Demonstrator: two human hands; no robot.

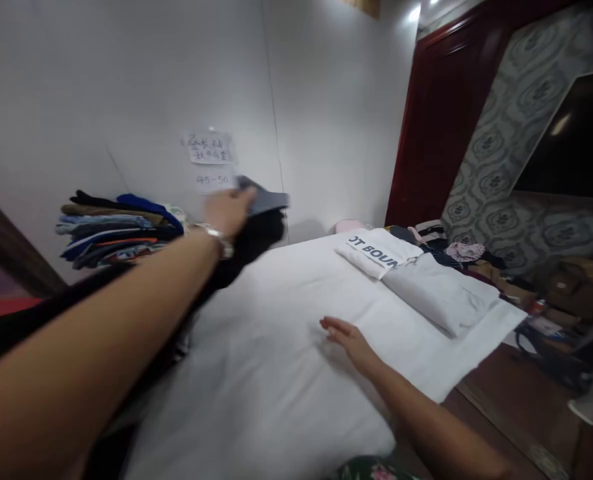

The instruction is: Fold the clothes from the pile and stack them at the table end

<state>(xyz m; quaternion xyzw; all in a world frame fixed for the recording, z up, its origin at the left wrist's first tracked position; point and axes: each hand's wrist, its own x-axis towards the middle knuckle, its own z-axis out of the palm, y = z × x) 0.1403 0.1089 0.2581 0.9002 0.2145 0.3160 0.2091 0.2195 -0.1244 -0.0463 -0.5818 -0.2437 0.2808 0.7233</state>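
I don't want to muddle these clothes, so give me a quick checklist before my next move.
1. Left hand gripping the dark cloth: ok, though blurred.
2. Dark cloth laid flat: not ok, it's lifted.
3. Right hand free: ok, open.
4. Printed white garment apart from both hands: ok.
5. Clothes pile stable: cannot tell.
6. Wall note numbers readable: ok, 45-50.

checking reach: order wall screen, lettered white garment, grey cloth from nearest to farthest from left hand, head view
1. Grey cloth: in left hand
2. Lettered white garment: to the right, on white sheet
3. Wall screen: far right
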